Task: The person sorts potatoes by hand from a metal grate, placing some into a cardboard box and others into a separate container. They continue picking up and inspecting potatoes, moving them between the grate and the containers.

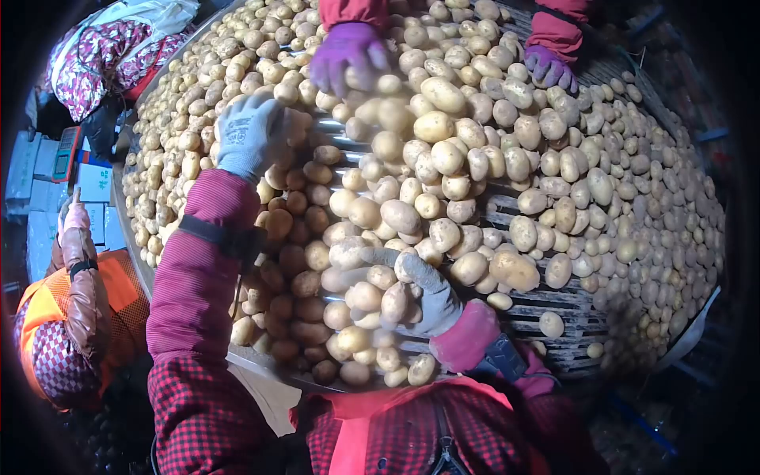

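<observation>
My left hand, in a grey work glove, reaches over the heap at the left of the sorting table. Its fingers bend down beside a blurred potato, and their tips are hidden. Lower down, my right hand wears a similar grey glove. Its fingers curl around a potato, while one finger stretches left over the others. Another potato lies against its palm side. Loose potatoes of mixed size surround both hands, with metal rollers showing between them.
Across the table, a co-worker's purple-gloved hands are over the potatoes; some are blurred nearby. Dark slats show at the right. At the left are a person in an orange vest, a handheld red-and-grey device and boxes.
</observation>
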`<state>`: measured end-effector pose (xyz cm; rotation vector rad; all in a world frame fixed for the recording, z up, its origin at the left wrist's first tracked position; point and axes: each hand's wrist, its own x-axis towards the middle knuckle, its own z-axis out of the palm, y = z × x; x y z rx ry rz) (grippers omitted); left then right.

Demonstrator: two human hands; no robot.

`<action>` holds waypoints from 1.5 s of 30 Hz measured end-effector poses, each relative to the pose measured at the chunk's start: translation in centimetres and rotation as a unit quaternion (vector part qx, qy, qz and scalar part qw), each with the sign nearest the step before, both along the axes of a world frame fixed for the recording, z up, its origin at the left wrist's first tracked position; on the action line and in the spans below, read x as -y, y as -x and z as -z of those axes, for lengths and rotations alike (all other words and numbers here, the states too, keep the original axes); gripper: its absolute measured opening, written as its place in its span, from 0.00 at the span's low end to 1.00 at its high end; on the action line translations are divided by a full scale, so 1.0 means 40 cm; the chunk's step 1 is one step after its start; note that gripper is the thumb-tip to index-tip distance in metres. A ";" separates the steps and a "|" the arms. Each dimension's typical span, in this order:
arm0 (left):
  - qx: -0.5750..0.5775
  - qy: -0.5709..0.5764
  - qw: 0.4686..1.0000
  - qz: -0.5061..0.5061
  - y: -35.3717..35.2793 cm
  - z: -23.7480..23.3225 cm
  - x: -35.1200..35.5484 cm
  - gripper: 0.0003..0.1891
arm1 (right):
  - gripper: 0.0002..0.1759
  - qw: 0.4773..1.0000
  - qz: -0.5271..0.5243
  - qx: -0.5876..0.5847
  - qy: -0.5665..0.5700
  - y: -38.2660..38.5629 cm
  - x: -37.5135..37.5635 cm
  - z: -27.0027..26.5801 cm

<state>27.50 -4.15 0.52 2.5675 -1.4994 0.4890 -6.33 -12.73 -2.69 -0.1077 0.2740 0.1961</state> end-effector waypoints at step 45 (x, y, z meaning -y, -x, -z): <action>-0.408 0.056 0.857 0.308 0.537 -0.127 -0.119 0.28 | 0.31 0.930 0.063 -0.041 0.360 0.117 -0.034 -0.064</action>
